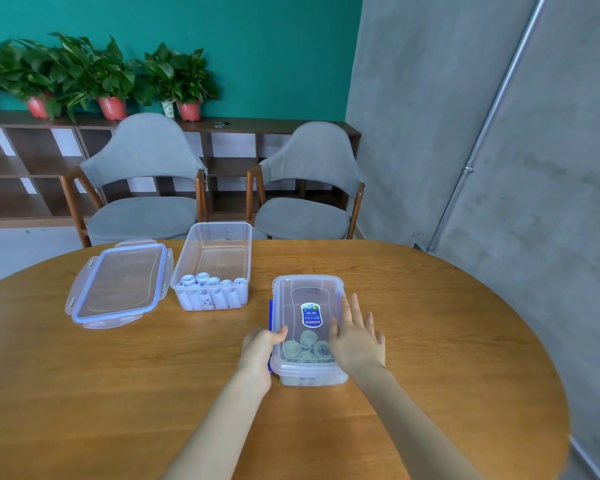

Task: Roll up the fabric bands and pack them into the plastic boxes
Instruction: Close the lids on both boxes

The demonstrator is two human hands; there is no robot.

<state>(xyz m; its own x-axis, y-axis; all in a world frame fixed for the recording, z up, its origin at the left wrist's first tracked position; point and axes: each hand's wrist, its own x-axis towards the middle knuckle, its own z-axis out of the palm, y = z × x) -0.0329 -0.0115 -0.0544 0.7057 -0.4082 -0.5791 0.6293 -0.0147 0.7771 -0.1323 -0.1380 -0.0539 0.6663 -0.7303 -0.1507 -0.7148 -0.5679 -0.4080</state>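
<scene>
Gripping the clear lidded box [307,306] at its side, the left hand [260,344] is curling; the right hand [355,336] is lying wide on the smooth lid, grey rolled bands [307,348] just beside both

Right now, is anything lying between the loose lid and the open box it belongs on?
Nothing visible. The loose lid lies flat on the table right beside the open box, to its left, with only bare wood between them.

Near box [307,327]: lidded, green rolled bands [307,348] inside.
Left hand [262,344]: grips its left edge, seemingly at the blue clasp.
Right hand [355,336]: fingers spread flat on lid.
Far box [212,263]: open, white rolls [210,281] in front.
Loose lid [118,284]: left of it, on table [430,341].
</scene>
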